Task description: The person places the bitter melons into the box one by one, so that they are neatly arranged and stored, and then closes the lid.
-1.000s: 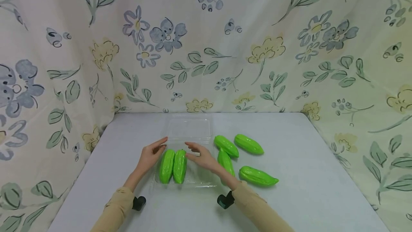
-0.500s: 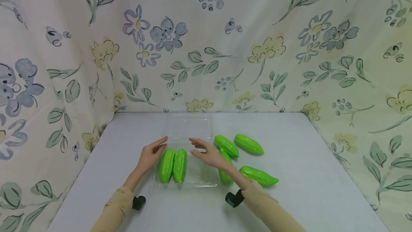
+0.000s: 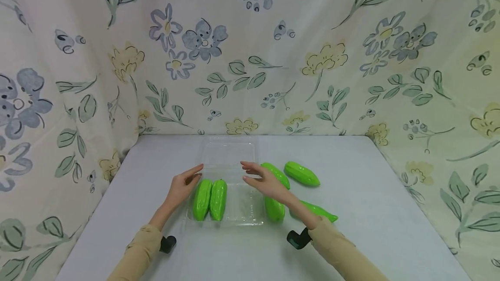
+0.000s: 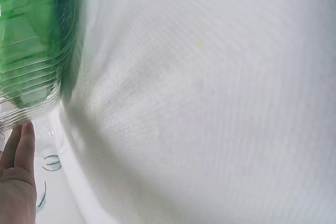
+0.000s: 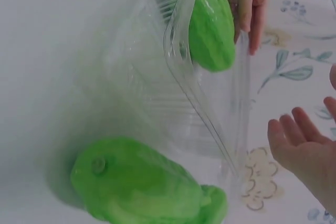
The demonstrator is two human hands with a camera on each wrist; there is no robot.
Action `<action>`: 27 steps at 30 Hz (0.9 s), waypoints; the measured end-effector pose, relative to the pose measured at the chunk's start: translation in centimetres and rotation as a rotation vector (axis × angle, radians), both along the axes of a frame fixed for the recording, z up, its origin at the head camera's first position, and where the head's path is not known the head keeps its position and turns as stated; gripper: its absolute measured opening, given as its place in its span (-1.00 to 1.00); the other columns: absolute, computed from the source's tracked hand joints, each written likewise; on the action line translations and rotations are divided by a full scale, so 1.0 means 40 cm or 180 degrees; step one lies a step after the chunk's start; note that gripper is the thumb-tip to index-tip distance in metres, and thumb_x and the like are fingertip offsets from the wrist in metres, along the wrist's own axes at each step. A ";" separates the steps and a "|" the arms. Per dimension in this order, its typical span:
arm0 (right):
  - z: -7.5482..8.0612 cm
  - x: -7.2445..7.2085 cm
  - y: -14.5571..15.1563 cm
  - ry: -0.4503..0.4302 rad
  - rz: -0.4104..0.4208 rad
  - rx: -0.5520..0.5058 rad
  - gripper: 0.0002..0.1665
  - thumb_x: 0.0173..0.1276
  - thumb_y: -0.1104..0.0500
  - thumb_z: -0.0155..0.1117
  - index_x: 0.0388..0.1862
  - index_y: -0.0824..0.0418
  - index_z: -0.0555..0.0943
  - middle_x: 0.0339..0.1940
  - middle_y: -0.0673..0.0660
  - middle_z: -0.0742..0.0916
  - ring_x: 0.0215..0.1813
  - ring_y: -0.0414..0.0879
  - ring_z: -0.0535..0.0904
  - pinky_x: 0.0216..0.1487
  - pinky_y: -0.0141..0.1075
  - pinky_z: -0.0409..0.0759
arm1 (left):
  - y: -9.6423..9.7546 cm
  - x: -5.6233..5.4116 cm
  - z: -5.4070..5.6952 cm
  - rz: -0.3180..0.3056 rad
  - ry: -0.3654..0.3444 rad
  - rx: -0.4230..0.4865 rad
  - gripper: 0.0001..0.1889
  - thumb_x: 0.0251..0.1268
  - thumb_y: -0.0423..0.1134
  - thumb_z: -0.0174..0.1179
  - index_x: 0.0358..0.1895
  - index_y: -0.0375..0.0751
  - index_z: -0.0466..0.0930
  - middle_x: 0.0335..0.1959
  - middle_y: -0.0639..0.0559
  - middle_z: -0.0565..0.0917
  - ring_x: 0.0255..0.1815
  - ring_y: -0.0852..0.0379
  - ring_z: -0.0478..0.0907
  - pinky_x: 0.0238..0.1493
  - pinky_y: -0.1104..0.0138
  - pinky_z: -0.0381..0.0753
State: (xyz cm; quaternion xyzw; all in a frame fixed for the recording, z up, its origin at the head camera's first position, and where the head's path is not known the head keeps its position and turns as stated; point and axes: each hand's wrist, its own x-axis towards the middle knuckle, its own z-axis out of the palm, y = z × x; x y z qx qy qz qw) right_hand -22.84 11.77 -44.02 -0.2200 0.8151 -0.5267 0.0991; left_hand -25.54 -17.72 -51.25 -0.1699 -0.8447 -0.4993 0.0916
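Note:
Two green, ridged bitter melons (image 3: 218,200) lie side by side in the left part of a clear plastic box (image 3: 245,207). Beside the box's back left corner is my left hand (image 3: 182,189). In the left wrist view its straight fingers (image 4: 24,148) reach the box's wall, and the rest of that hand is out of frame. Over the box's right edge hovers my right hand (image 3: 269,184), fingers spread and holding nothing. Beneath it and its forearm are loose bitter melons (image 3: 274,210), partly hidden.
The box's clear lid (image 3: 228,154) lies folded back behind it. Farther right on the white table (image 3: 363,211) are more bitter melons (image 3: 302,174), one (image 3: 328,215) partly under the right forearm. A floral curtain (image 3: 242,94) encloses the back and sides.
My right hand has moved right and slightly back, away from the second melon in the box, toward the loose ones. The left hand and the two boxed melons have stayed put.

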 end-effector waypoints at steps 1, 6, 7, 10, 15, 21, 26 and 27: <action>-0.001 -0.001 0.006 0.0028 0.0010 -0.0002 -0.41 0.43 0.09 0.14 0.41 0.09 0.31 0.34 0.21 0.48 0.34 0.16 0.42 0.29 -0.05 0.47 | -0.004 -0.005 -0.009 -0.0003 -0.0004 0.0000 -0.60 0.34 -0.45 0.09 0.24 -0.31 0.46 0.24 -0.20 0.52 0.08 -0.12 0.61 0.01 0.53 0.57; -0.002 -0.002 0.032 0.0053 -0.0038 -0.0080 -0.41 0.41 0.12 0.16 0.39 0.14 0.33 0.32 0.24 0.49 0.31 0.18 0.44 0.28 -0.03 0.48 | -0.004 -0.008 -0.012 -0.0012 0.0021 0.0014 -0.61 0.35 -0.43 0.09 0.24 -0.31 0.46 0.24 -0.20 0.52 0.08 -0.12 0.61 0.02 0.51 0.58; -0.001 0.000 0.037 0.0004 -0.0073 -0.0106 -0.41 0.40 0.13 0.17 0.39 0.13 0.34 0.33 0.23 0.49 0.32 0.17 0.44 0.29 -0.02 0.47 | -0.004 -0.008 -0.012 -0.0010 0.0027 0.0005 -0.61 0.35 -0.43 0.09 0.24 -0.31 0.46 0.24 -0.20 0.52 0.08 -0.12 0.61 0.01 0.53 0.57; -0.002 0.006 0.051 -0.0018 -0.0173 -0.0113 -0.43 0.40 0.17 0.17 0.37 0.16 0.35 0.32 0.24 0.50 0.32 0.18 0.44 0.29 -0.01 0.46 | -0.003 -0.007 -0.011 -0.0003 0.0027 -0.0006 -0.61 0.35 -0.42 0.09 0.24 -0.31 0.46 0.24 -0.20 0.52 0.07 -0.12 0.61 0.01 0.56 0.55; -0.010 0.014 0.075 -0.0012 -0.0307 -0.0085 -0.45 0.39 0.19 0.17 0.35 0.17 0.38 0.30 0.23 0.53 0.31 0.22 0.44 0.28 0.00 0.47 | -0.007 -0.005 -0.008 0.0005 -0.0004 -0.0002 -0.60 0.34 -0.43 0.09 0.24 -0.29 0.47 0.24 -0.19 0.52 0.08 -0.10 0.61 0.04 0.39 0.61; -0.015 0.018 0.106 -0.0063 -0.0324 -0.0018 -0.43 0.39 0.17 0.18 0.36 0.18 0.36 0.28 0.25 0.54 0.30 0.22 0.45 0.27 -0.02 0.48 | -0.010 -0.009 -0.016 0.0015 0.0008 -0.0037 -0.61 0.36 -0.41 0.09 0.24 -0.28 0.46 0.24 -0.18 0.52 0.08 -0.11 0.61 0.03 0.30 0.63; -0.012 0.012 0.141 -0.0037 -0.0301 0.0083 -0.41 0.41 0.13 0.16 0.39 0.19 0.33 0.30 0.29 0.51 0.33 0.24 0.41 0.30 0.03 0.44 | -0.008 -0.012 -0.021 0.0002 -0.0005 -0.0017 -0.60 0.36 -0.42 0.08 0.25 -0.27 0.46 0.25 -0.17 0.51 0.08 -0.12 0.61 0.02 0.24 0.64; -0.011 0.011 0.147 -0.0067 -0.0294 0.0105 -0.41 0.41 0.12 0.16 0.39 0.18 0.33 0.31 0.29 0.50 0.33 0.23 0.41 0.31 0.04 0.43 | -0.008 -0.012 -0.021 0.0005 -0.0009 -0.0021 -0.60 0.36 -0.42 0.08 0.25 -0.26 0.46 0.25 -0.17 0.51 0.08 -0.12 0.61 0.02 0.25 0.64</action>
